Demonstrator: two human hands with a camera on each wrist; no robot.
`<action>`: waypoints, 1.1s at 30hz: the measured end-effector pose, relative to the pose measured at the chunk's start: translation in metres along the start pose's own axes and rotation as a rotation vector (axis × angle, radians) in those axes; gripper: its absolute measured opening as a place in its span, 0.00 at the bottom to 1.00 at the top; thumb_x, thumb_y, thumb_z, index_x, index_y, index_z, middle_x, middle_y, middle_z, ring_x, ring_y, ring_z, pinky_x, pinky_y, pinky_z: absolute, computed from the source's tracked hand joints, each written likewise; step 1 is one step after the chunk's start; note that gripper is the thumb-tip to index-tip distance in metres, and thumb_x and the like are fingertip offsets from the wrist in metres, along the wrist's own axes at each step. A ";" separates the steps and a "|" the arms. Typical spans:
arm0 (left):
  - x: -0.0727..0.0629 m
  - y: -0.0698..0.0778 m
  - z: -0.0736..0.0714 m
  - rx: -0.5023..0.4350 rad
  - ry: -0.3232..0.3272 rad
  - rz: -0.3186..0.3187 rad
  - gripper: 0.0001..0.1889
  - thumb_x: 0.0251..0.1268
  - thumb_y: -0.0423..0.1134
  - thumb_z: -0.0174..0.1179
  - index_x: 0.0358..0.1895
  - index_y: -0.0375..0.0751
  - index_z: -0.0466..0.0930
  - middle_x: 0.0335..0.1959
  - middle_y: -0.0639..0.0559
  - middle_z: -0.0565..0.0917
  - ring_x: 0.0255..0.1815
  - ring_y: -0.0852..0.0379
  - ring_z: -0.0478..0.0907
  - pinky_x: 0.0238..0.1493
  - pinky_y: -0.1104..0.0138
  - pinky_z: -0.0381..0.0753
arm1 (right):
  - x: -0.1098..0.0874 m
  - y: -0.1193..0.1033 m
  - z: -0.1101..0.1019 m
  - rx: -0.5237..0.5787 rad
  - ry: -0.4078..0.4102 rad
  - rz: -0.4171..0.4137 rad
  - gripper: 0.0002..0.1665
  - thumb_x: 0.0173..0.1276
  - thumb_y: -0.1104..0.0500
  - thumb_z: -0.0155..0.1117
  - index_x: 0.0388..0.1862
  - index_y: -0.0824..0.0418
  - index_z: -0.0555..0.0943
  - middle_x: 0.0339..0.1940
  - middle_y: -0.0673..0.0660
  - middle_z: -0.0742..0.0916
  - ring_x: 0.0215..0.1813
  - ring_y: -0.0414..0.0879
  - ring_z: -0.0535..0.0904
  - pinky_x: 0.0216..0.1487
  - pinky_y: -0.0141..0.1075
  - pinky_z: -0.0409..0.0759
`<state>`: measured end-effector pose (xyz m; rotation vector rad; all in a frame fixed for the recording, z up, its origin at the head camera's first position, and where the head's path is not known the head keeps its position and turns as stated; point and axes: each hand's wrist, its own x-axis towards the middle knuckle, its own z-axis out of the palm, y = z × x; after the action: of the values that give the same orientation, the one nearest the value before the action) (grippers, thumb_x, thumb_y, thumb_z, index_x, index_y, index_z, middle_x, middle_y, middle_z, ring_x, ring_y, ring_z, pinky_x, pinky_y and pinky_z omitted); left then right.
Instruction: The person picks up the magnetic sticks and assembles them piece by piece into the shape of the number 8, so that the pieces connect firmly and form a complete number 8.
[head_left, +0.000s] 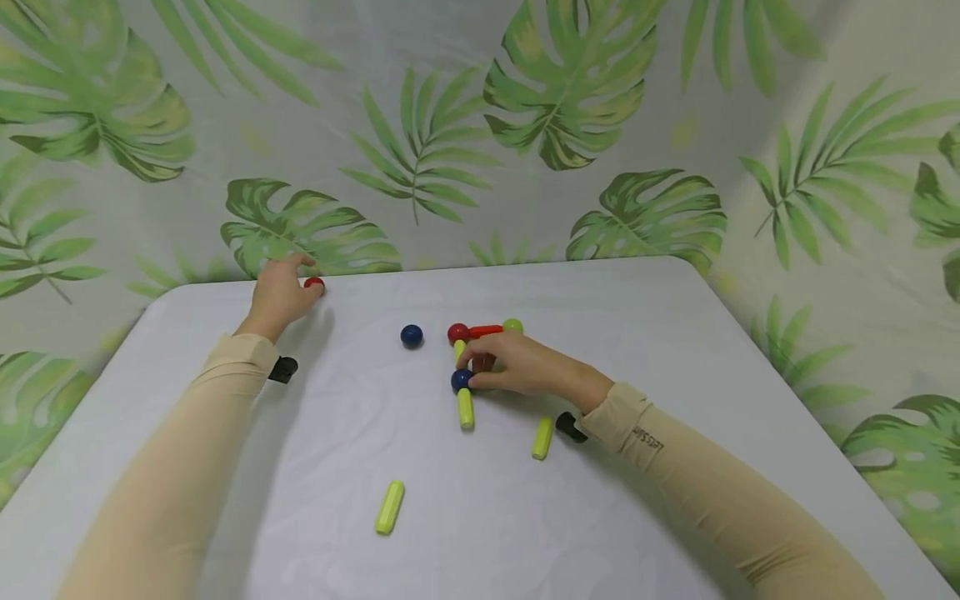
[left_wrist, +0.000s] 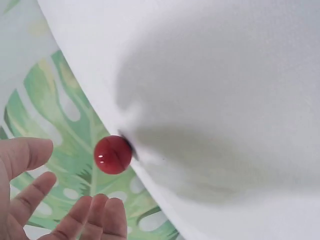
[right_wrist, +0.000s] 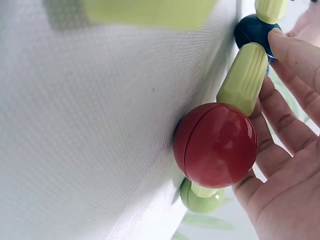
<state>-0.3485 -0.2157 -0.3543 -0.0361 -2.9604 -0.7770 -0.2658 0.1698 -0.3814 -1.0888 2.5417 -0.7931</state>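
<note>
At the table's far left edge, a red ball [head_left: 315, 284] [left_wrist: 113, 154] sits beside my left hand [head_left: 280, 292] [left_wrist: 60, 205]. Its fingers are spread, with a gap to the ball in the left wrist view. My right hand [head_left: 521, 364] [right_wrist: 290, 145] pinches a blue ball [head_left: 460, 381] [right_wrist: 250, 32] between thumb and fingers. Yellow-green rods [head_left: 466, 409] [right_wrist: 244, 77] join this ball. One leads to a red ball [right_wrist: 217, 145] under the palm, hidden in the head view. The joined frame also has a far red ball [head_left: 458, 333], a red rod [head_left: 484, 331] and a green ball [head_left: 513, 326].
A loose blue ball [head_left: 412, 336] lies between the left hand and the frame. One loose yellow-green rod [head_left: 390, 507] is near the front, another [head_left: 542, 438] beside the right wrist. Black wrist cameras [head_left: 282, 369] hang under both sleeves. Leaf-print cloth [head_left: 420, 167] backs the white table [head_left: 322, 433].
</note>
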 end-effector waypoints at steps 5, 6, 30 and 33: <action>0.007 -0.007 0.008 -0.021 0.011 0.005 0.28 0.78 0.38 0.58 0.76 0.32 0.69 0.71 0.19 0.71 0.75 0.22 0.63 0.70 0.34 0.68 | -0.001 0.000 -0.001 0.009 -0.005 0.007 0.15 0.76 0.57 0.72 0.59 0.54 0.86 0.46 0.49 0.90 0.49 0.40 0.84 0.60 0.39 0.85; 0.008 -0.008 0.010 -0.022 0.010 0.004 0.28 0.78 0.37 0.58 0.77 0.32 0.68 0.72 0.19 0.71 0.76 0.21 0.62 0.72 0.34 0.67 | -0.001 0.000 -0.002 0.009 -0.005 0.006 0.15 0.76 0.57 0.73 0.59 0.54 0.85 0.46 0.49 0.90 0.49 0.40 0.84 0.60 0.39 0.85; 0.023 -0.020 0.030 0.059 0.004 -0.038 0.22 0.78 0.35 0.51 0.70 0.33 0.77 0.65 0.19 0.77 0.62 0.22 0.76 0.63 0.35 0.78 | -0.002 -0.002 -0.001 0.012 -0.013 0.022 0.15 0.76 0.57 0.72 0.59 0.56 0.85 0.47 0.50 0.89 0.50 0.40 0.84 0.61 0.36 0.85; 0.022 -0.020 0.030 0.040 0.014 -0.047 0.21 0.77 0.34 0.53 0.68 0.32 0.78 0.63 0.20 0.79 0.57 0.24 0.79 0.57 0.37 0.80 | -0.002 -0.001 -0.001 0.011 -0.018 0.027 0.15 0.77 0.57 0.72 0.59 0.56 0.85 0.47 0.50 0.89 0.50 0.40 0.84 0.61 0.37 0.85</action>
<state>-0.3737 -0.2179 -0.3883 0.0419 -2.9726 -0.7204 -0.2638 0.1711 -0.3796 -1.0515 2.5285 -0.7867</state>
